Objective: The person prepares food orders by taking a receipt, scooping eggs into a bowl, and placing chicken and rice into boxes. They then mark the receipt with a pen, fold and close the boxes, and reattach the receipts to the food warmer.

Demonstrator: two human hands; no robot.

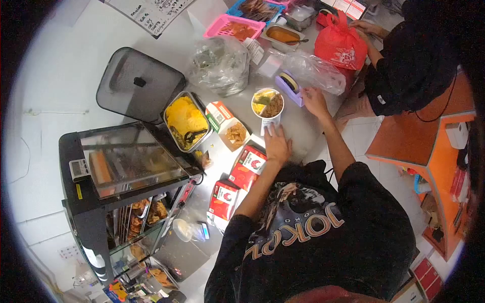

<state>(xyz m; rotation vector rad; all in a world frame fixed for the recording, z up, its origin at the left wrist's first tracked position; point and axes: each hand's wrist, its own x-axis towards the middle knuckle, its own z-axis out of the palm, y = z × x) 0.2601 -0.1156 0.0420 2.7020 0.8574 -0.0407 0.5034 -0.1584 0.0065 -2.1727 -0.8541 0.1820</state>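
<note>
A white paper bowl (268, 103) of rice with brown minced topping, something yellow and a green piece stands on the steel counter. Just below it, my left hand (277, 145) lies with fingers stretched over a small white paper slip (270, 124) that touches the bowl's side. My right hand (314, 102) is closed at the near end of a purple tape dispenser (289, 91); whether a strip of tape is between the fingers is too small to tell. Beside my left hand are red-and-white boxes (248, 165) and an open carton (235, 134) with fried pieces.
A metal tray (186, 121) of yellow food and a glass warming cabinet (131, 166) stand left. Plastic bags (220, 65), a sauce tray (284, 36) and a pink basket (236, 29) are at the back. Another person's hands (366, 33) touch a red bag (341, 45).
</note>
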